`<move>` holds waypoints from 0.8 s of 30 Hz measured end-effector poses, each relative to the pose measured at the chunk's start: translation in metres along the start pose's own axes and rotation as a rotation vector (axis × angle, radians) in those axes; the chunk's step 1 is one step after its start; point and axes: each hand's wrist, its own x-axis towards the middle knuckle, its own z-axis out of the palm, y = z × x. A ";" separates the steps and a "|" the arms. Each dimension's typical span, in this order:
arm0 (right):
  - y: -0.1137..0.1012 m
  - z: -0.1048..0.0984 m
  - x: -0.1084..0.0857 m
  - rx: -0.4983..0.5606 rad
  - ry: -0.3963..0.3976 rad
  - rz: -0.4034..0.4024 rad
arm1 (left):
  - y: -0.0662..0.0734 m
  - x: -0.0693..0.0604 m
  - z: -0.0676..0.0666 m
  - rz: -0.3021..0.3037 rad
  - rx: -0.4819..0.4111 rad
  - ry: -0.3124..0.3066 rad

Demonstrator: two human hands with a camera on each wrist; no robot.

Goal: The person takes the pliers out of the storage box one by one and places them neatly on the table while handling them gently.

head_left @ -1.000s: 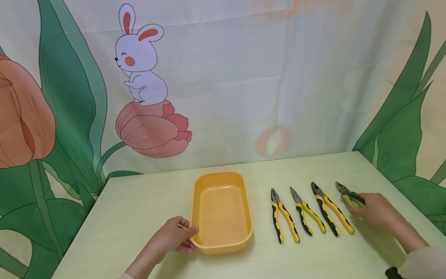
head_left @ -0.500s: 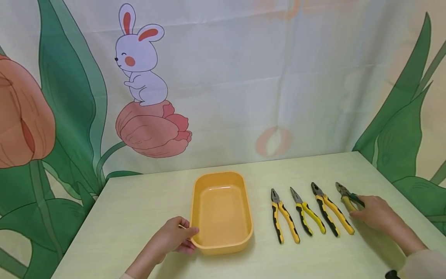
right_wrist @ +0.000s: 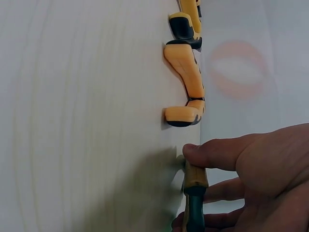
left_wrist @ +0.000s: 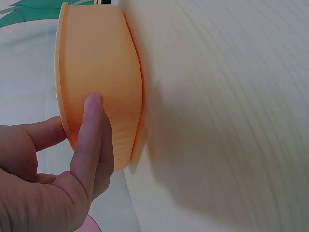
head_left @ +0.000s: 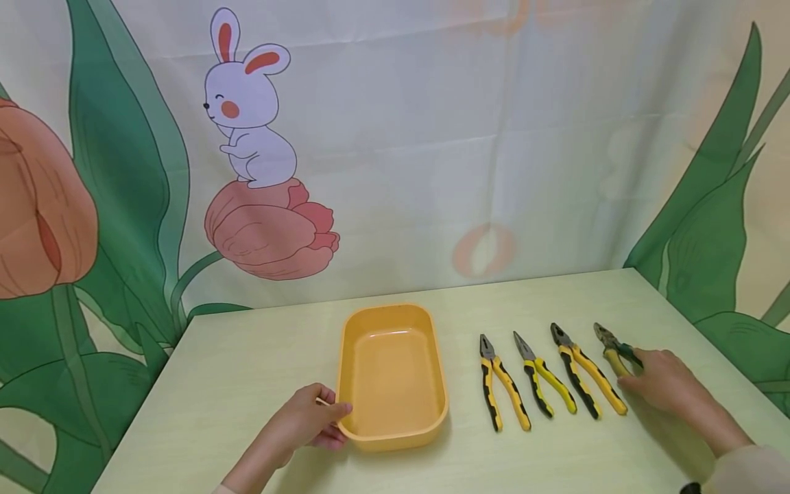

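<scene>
My left hand pinches the near left corner of an orange-yellow plastic tray, thumb over the rim and fingers against the outer wall. The left wrist view shows those fingers on the tray's side wall. At the right, my right hand grips the handles of worn pliers with one yellowish and one dark green handle. Their metal head points away from me. In the right wrist view, my thumb presses the yellowish handle, with fingers round the green side. The palm hides part of the handles in the head view.
Between tray and right hand lie yellow-and-black combination pliers, needle-nose pliers and larger yellow-and-black pliers, side by side. A pale table bears everything. Behind it hangs a printed cloth with a rabbit and tulips.
My right hand has shifted very slightly towards the near side while on the worn pliers. The left hand and the tray stay in place.
</scene>
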 end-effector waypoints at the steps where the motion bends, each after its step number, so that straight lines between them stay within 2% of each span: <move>1: 0.000 0.001 0.000 -0.001 0.007 -0.003 | 0.000 0.000 0.000 -0.001 0.000 0.000; 18: -0.001 0.006 -0.001 -0.015 0.027 0.039 | -0.001 0.001 0.002 -0.030 0.005 0.027; 24: -0.002 0.005 -0.004 -0.017 0.028 0.054 | 0.000 0.001 0.001 -0.025 0.014 0.018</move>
